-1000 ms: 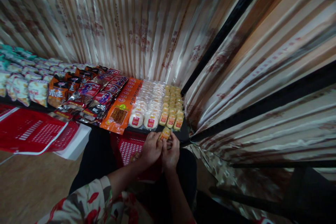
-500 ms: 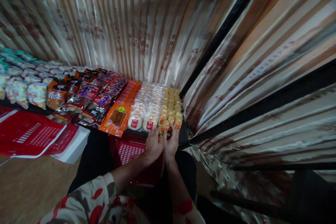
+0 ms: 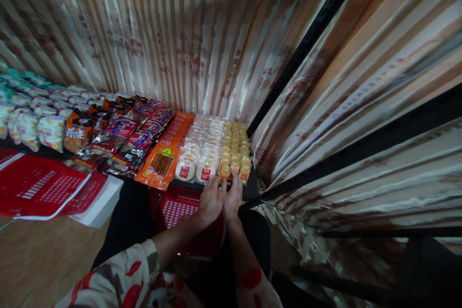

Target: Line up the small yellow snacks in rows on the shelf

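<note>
Small yellow wrapped snack packets [image 3: 244, 169] stand in several columns at the right end of a dark shelf [image 3: 254, 187]. My left hand [image 3: 211, 200] is at the front edge, fingers curled against the lower left of a front yellow snack packet [image 3: 224, 170]. Close beside it, my right hand [image 3: 233, 197] has its thumb and bent index finger at the same packet's lower right. Both thumbs nearly meet below it; the fingertips are partly hidden. To the left lie round white wrapped cakes [image 3: 206, 172] with red labels.
An orange snack bag [image 3: 160, 163], dark red packets [image 3: 140, 138], orange-black bags [image 3: 78, 132] and white bags [image 3: 51, 130] fill the shelf leftward. Red baskets [image 3: 54, 187] hang or stand below. Striped curtain [image 3: 202, 33] and black posts [image 3: 288, 74] enclose the shelf.
The yellow packet between my hands has moved back and slightly left, lining up with the front of the leftmost yellow column. My hands have shifted slightly down and toward me.
</note>
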Tool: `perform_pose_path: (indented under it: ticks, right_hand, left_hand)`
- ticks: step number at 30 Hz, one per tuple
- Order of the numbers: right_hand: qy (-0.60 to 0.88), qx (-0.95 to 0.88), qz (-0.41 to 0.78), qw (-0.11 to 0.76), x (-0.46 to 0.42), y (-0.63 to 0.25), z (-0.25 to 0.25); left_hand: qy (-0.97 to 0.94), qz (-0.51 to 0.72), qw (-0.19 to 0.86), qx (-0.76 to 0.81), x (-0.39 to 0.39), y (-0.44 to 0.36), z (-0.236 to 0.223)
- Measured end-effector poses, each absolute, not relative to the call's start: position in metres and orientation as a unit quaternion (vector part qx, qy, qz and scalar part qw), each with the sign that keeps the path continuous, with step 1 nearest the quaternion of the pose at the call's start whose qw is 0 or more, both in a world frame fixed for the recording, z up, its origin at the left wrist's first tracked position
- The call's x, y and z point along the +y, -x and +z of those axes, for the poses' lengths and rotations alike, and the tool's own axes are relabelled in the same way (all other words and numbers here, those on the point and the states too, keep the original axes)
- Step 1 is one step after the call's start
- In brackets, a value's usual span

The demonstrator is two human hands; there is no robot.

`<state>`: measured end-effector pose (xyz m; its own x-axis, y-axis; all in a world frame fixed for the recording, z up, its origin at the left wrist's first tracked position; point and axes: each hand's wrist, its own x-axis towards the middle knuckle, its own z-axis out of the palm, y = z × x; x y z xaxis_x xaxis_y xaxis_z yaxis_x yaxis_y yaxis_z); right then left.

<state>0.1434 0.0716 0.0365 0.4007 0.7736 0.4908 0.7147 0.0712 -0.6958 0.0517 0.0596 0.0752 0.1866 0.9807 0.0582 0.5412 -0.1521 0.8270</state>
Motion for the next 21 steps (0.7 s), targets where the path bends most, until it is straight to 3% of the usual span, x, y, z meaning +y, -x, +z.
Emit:
perform_pose_path:
  ticks: [21]
  right_hand:
    - [0.664,-0.592,0.013,0.457,0.05,-0.136,0.016]
  left_hand:
    - [-0.716,0.336,0.327,0.518,0.051,-0.05,0.069]
